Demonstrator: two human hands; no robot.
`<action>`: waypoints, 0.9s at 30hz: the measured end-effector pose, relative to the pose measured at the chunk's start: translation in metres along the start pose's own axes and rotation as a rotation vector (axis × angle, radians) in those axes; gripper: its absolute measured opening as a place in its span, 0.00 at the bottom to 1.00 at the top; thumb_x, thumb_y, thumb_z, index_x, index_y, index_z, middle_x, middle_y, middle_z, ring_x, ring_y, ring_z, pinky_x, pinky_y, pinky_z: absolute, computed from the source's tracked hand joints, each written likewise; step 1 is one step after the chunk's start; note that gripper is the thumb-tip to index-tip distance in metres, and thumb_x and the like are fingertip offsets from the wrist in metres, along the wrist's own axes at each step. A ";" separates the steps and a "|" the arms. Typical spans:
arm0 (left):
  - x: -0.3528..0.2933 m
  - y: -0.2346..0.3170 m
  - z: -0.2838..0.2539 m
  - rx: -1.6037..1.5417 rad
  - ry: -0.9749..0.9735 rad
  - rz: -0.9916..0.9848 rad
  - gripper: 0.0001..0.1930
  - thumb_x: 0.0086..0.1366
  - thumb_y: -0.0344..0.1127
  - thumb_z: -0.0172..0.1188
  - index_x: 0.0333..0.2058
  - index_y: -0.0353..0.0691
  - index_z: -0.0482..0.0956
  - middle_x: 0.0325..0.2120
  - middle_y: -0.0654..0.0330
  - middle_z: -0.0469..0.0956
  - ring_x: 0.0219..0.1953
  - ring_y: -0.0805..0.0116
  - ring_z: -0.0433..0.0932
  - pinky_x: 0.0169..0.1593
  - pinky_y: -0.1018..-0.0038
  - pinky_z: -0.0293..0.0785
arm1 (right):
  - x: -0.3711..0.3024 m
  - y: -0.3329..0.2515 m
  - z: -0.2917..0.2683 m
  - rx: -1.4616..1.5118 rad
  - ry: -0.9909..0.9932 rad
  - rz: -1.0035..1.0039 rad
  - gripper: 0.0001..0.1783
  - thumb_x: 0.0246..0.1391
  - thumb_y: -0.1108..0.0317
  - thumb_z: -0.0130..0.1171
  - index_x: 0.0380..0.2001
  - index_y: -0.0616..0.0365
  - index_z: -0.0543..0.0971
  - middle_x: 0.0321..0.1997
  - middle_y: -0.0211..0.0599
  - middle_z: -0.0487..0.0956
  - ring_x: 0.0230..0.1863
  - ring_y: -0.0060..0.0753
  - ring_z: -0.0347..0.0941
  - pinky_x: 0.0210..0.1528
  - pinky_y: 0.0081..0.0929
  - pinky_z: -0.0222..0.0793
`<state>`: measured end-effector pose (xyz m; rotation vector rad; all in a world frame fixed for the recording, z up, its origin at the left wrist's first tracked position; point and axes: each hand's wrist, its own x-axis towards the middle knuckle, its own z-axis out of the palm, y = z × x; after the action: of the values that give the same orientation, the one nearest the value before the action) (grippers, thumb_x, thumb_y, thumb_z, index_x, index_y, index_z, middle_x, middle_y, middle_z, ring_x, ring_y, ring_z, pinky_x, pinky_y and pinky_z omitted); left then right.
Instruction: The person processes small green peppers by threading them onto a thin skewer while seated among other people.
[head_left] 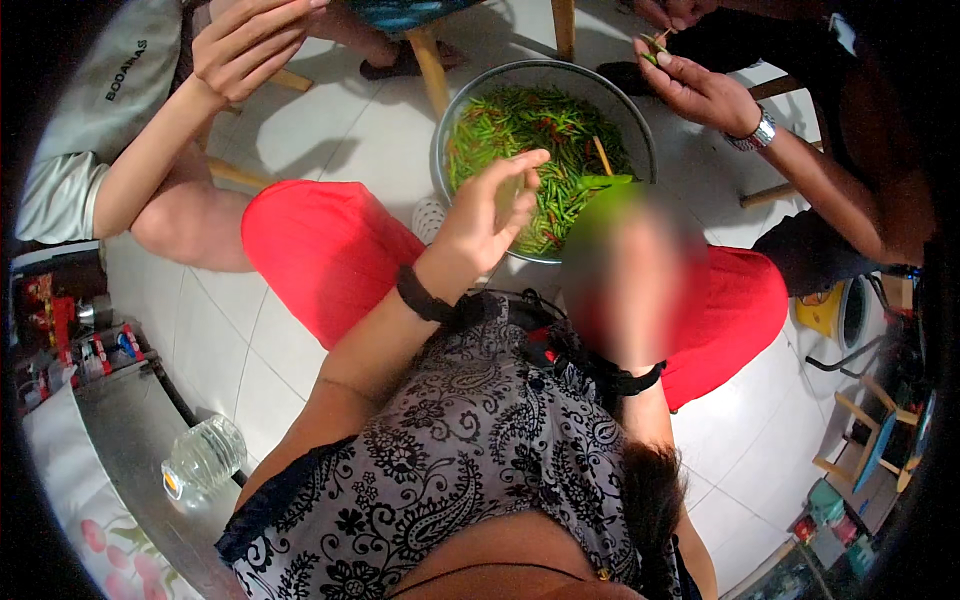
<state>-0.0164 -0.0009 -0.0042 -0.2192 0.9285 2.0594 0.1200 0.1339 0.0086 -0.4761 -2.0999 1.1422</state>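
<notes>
A large round metal basin (441, 150) stands on the floor in front of me, filled with thin green chili peppers (510, 120) and some red ones. My left hand (495, 210) is raised over the basin's near left rim, fingers loosely bent and apart, with nothing seen in it. My right hand (640, 270) is near the basin's near right rim; a blur covers it, so its fingers and anything in them cannot be made out. Just beyond it a bright green object (605, 182) shows over the peppers, its kind unclear. A thin yellowish stick (602, 155) leans among the peppers.
At the far left another person's hand (250, 50) is raised. On the far right a co-worker's hands hold a small green pepper (652, 50). Wooden stool legs (428, 70) stand behind the basin. A clear plastic jug (205, 455) is at left, a yellow bucket (820, 308) at right.
</notes>
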 end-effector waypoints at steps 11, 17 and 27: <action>0.001 -0.020 0.000 -0.581 -0.519 -0.330 0.08 0.68 0.33 0.48 0.31 0.40 0.74 0.27 0.64 0.69 0.20 0.78 0.64 0.22 0.82 0.61 | 0.004 0.020 0.002 0.852 -0.311 0.663 0.13 0.71 0.59 0.46 0.40 0.58 0.73 0.38 0.32 0.76 0.34 0.27 0.80 0.33 0.20 0.70; -0.007 -0.025 0.007 -0.540 -0.483 -0.340 0.07 0.68 0.33 0.48 0.34 0.37 0.74 0.27 0.63 0.70 0.18 0.77 0.65 0.21 0.83 0.59 | 0.002 0.018 0.005 0.757 -0.240 0.549 0.14 0.71 0.62 0.45 0.38 0.61 0.73 0.37 0.33 0.77 0.35 0.29 0.80 0.38 0.23 0.74; -0.017 -0.017 0.015 0.340 -0.249 -0.196 0.17 0.68 0.44 0.60 0.48 0.38 0.77 0.34 0.63 0.80 0.20 0.83 0.65 0.21 0.88 0.58 | -0.001 0.014 -0.001 0.248 -0.127 0.165 0.11 0.68 0.64 0.50 0.37 0.61 0.76 0.29 0.35 0.81 0.32 0.22 0.78 0.35 0.23 0.71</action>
<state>0.0096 0.0042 0.0053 0.1222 1.0380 1.6744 0.1209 0.1418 -0.0032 -0.4753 -2.0166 1.5426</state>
